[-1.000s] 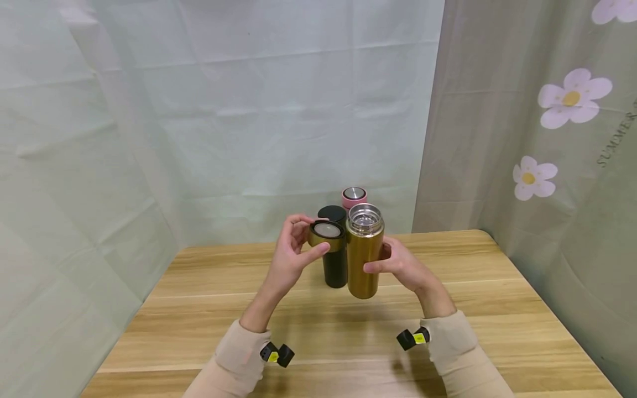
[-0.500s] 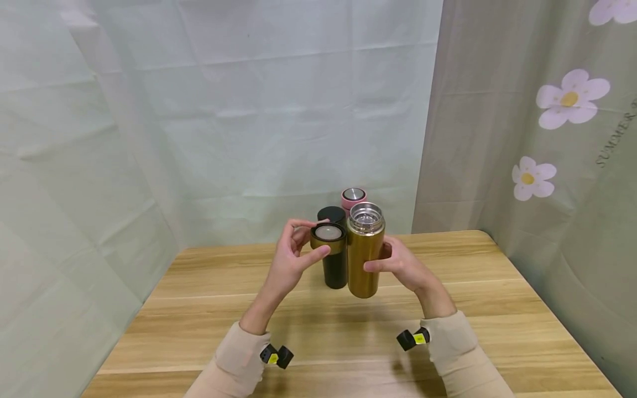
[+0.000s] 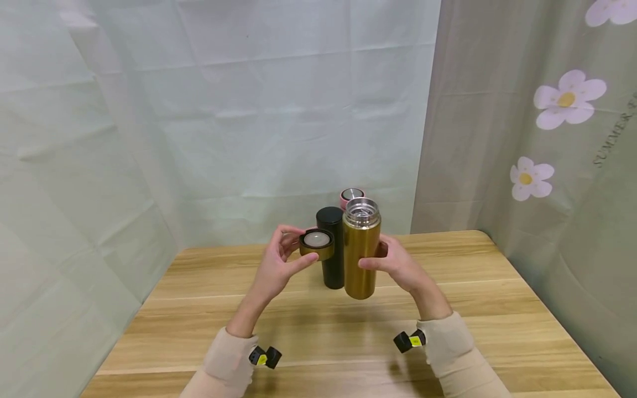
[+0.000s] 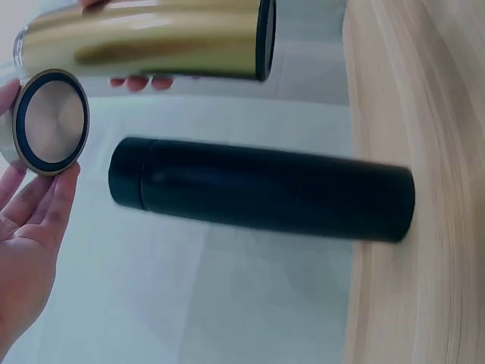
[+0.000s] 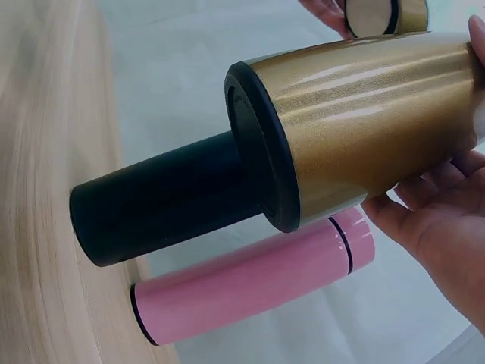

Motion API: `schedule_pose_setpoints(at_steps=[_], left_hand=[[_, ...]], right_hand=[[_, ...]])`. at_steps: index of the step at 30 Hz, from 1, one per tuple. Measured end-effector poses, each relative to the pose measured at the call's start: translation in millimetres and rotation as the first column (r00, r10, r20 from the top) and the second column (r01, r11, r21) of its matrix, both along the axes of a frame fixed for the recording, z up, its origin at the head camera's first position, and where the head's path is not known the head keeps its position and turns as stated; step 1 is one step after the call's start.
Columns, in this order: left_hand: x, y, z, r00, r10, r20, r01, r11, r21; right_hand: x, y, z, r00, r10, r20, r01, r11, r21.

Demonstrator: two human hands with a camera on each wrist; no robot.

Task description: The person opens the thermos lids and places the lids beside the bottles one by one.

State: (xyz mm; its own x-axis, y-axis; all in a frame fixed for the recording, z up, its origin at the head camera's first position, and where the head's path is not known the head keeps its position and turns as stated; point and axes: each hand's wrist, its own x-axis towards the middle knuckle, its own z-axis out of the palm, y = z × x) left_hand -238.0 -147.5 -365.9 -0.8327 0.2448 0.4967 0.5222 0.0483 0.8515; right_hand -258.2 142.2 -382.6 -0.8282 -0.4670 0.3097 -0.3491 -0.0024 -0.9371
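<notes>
My right hand (image 3: 400, 264) grips a gold thermos (image 3: 361, 257) around its body, upright, its steel mouth uncovered. The right wrist view shows the thermos's black base (image 5: 261, 148) held off the table. Between thumb and fingers, my left hand (image 3: 277, 264) pinches the gold lid (image 3: 317, 246) at its rim, its pale inner face up. In the left wrist view the lid's steel disc top (image 4: 53, 121) shows. Lid and thermos are apart. Just behind them stands a black thermos (image 3: 330, 260) with its cap on. A pink thermos (image 5: 258, 284) is mostly hidden in the head view.
All of this is over a wood-grain table (image 3: 318, 354), with the black and pink thermoses standing on it. A pale curtain (image 3: 273, 121) hangs behind the table's back edge. To the right is a grey curtain (image 3: 478, 121) with printed flowers.
My left hand has moved left and slightly down with the lid, opening a gap to the gold thermos. The gold thermos has shifted slightly left in my right hand.
</notes>
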Motion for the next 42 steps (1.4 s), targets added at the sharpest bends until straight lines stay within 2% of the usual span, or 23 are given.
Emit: schedule_pose_setpoints(at_steps=[7, 15, 23, 29, 36, 42], left_hand=[[-0.2, -16.4, -3.5, 1.0, 0.014, 0.001, -0.014, 1.0, -0.002], [1.0, -27.5, -7.5, 0.998, 0.033, 0.049, -0.032, 0.999, -0.024], [1.5, -42.6, -13.9, 0.988, 0.137, 0.07, -0.13, 0.987, -0.091], [-1.7, -59.7, -15.5, 0.982, 0.163, 0.097, -0.151, 0.981, -0.119], [1.4, -94.3, -17.1, 0.962, 0.229, 0.152, -0.2, 0.963, -0.181], [0.2, -117.0, -20.7, 0.948, 0.265, 0.179, -0.227, 0.952, -0.208]], right_hand=[[3.8, -6, 0.3, 1.0, 0.006, -0.014, -0.005, 0.999, 0.037], [12.4, -14, 4.3, 0.998, 0.055, 0.013, -0.056, 0.998, 0.034], [25.7, -36, 8.6, 0.996, 0.061, 0.063, -0.063, 0.998, 0.024], [24.8, -57, 4.3, 0.999, 0.031, 0.026, -0.032, 0.999, 0.033], [25.3, -91, -1.8, 0.989, 0.052, 0.135, -0.049, 0.999, -0.024], [25.2, -119, -5.8, 0.983, -0.01, 0.182, 0.019, 0.999, -0.048]])
